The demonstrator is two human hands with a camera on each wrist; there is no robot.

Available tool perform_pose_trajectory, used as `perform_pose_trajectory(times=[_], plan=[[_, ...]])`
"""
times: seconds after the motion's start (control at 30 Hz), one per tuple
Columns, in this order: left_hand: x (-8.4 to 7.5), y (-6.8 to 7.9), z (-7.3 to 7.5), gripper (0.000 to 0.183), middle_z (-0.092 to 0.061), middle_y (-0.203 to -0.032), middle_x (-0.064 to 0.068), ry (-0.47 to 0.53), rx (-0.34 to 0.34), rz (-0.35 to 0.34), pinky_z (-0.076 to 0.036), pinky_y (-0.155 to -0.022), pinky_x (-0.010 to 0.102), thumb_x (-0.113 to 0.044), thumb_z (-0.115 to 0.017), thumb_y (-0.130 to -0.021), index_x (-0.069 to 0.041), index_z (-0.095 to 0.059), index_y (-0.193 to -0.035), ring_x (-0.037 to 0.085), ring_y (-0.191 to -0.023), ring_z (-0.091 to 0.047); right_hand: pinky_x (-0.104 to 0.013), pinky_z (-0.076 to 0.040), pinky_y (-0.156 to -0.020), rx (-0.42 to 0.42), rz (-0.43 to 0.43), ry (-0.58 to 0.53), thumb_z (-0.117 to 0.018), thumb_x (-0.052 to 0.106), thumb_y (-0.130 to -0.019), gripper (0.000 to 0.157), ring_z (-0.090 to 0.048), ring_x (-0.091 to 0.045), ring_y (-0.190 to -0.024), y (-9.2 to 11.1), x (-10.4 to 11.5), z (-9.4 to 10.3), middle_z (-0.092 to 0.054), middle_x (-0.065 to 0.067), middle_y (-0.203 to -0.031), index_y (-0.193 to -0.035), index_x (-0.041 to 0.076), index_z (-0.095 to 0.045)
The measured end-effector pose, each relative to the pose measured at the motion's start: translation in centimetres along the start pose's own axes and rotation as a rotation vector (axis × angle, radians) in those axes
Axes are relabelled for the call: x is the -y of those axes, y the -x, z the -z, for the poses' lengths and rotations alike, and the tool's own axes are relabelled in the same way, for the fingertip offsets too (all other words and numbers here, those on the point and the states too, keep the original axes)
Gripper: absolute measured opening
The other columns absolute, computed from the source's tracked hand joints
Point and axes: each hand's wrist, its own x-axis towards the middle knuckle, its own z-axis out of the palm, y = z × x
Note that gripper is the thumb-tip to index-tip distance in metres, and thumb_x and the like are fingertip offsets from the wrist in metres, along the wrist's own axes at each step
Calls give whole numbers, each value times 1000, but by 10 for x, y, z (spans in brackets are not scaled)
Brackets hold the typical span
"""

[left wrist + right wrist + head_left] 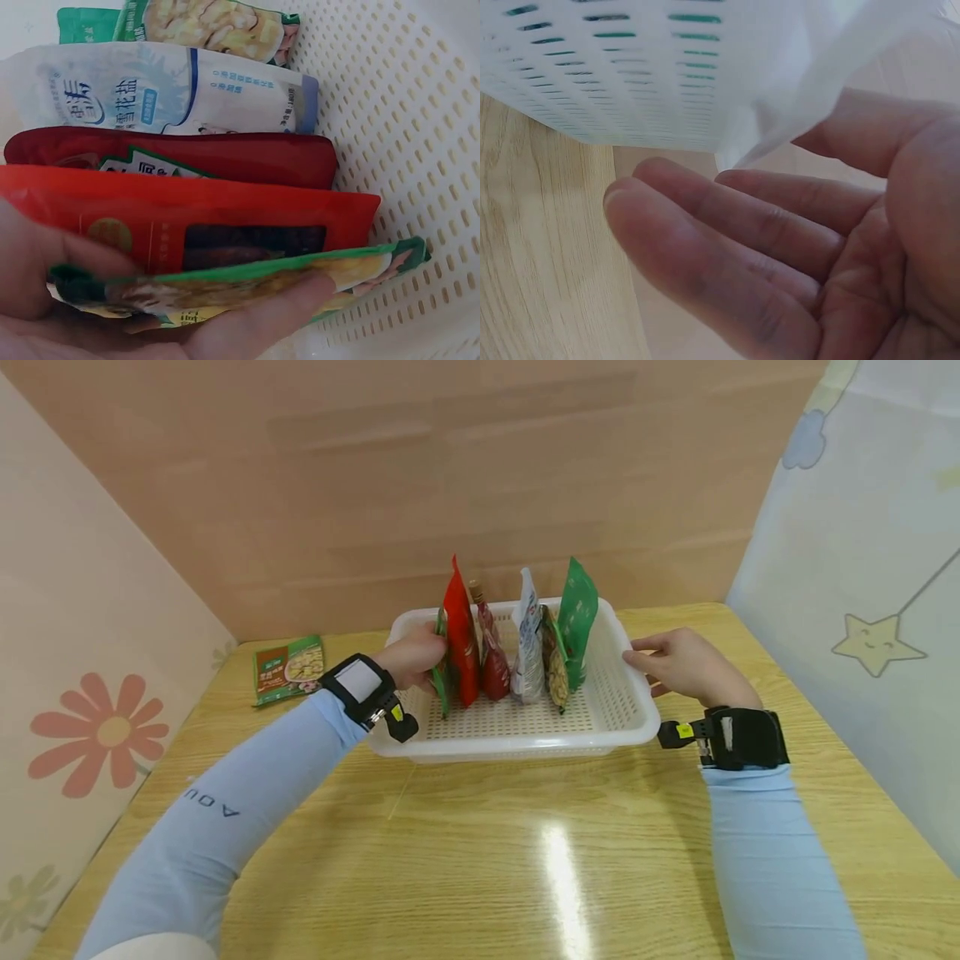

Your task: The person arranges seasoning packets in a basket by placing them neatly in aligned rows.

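Observation:
My left hand [415, 653] reaches into the left end of a white perforated plastic basket [480, 745]. Between thumb and fingers it pinches a green seasoning packet [262, 277] with a food picture, upright beside a red pouch [285, 199]. Past that stand a dark red packet [247, 154], a white-and-blue salt bag [172, 90], another food-picture packet [217, 26] and a green pouch [579, 610]. At the basket's right end, my right hand [678, 664] touches the rim with its fingertips. Its other fingers [712, 262] extend loosely outside the basket wall.
A green-and-brown packet [288, 670] lies flat on the wooden table [465, 852], left of the basket. A brown paper-like wall [450, 468] rises close behind the basket. Patterned panels [862, 552] border both sides.

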Motion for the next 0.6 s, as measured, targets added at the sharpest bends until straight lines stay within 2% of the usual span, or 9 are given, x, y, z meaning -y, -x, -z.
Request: perform_pose_trajectory(times=[0.13, 0.27, 0.37, 0.53, 0.6], plan=[[1, 2, 4, 60, -36, -153, 18, -35, 31, 33, -42, -92, 67, -7, -37, -93, -12, -23, -151, 46, -133, -44, -35, -59, -71, 5, -5, 1, -57, 46, -92, 70, -73, -20, -88, 0, 0, 0, -64, -26, -125, -142, -1, -50], [3, 6, 7, 60, -39, -151, 18, -84, 48, 40, -43, -97, 62, -7, -41, -91, -6, -26, -149, 46, -129, -49, -37, -59, -73, 7, -8, 11, -56, 47, -92, 71, -73, -20, -89, 0, 1, 0, -63, -26, -125, -143, -1, -49], [4, 9, 9, 62, -37, -152, 18, -105, 61, 37, -41, -101, 61, -8, -42, -91, -7, -25, -151, 48, -127, -49, -38, -59, -74, 8, -8, 13, -56, 47, -92, 71, -73, -21, -89, 0, 1, 1, -63, -26, -126, -143, -2, -48], [6, 14, 13, 73, -29, -157, 16, -116, 65, 51, -38, -107, 56, -14, -47, -93, -11, -12, -157, 44, -124, -46, -39, -59, -75, 10, -11, 11, -56, 47, -92, 71, -74, -21, -84, 1, 2, 0, -63, -26, -125, -143, -2, -49], [5, 18, 16, 80, -22, -160, 15, -113, 57, 55, -38, -108, 52, -16, -48, -93, -11, -3, -159, 43, -127, -44, -39, -59, -75, 14, -13, 15, -56, 47, -92, 71, -75, -20, -82, 1, 2, 0, -64, -26, -125, -143, -2, -48]])
